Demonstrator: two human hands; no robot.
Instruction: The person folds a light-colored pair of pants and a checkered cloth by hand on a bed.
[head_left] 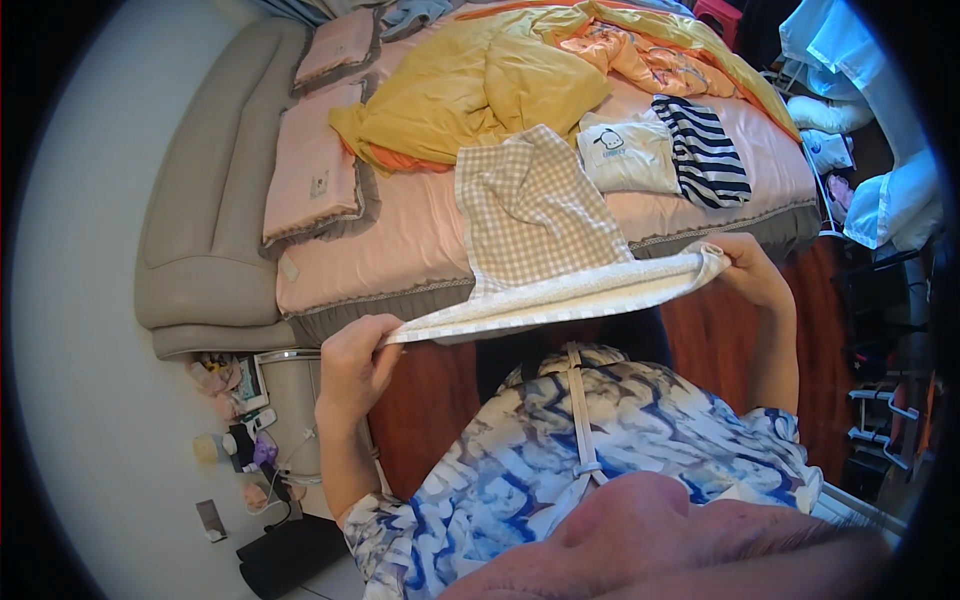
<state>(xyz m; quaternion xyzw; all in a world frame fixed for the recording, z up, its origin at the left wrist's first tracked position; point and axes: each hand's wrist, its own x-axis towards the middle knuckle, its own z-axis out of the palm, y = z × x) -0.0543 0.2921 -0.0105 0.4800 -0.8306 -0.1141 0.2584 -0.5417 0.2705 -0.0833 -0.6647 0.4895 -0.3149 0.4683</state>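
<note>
A beige-and-white checked cloth (535, 215) lies over the near side of the bed. A pale edge strip (560, 292) is stretched across in front of me and seems to belong to that same cloth; whether it is a garment cannot be made out. My left hand (352, 362) grips the strip's left end between thumb and fingers. At the other end, higher up and to the right, my right hand (757, 272) pinches a bunched corner. Held between the two hands, the strip sags slightly off the bed's edge.
On the pink bed sheet (415, 245) lie a rumpled yellow quilt (490, 75), a folded cream top (625, 160) and a black-and-white striped garment (708, 155). Pink pillows (315, 165) rest by the grey headboard (215, 180). A cluttered bedside table (290, 390) stands left; light-blue fabric (885, 200) hangs right.
</note>
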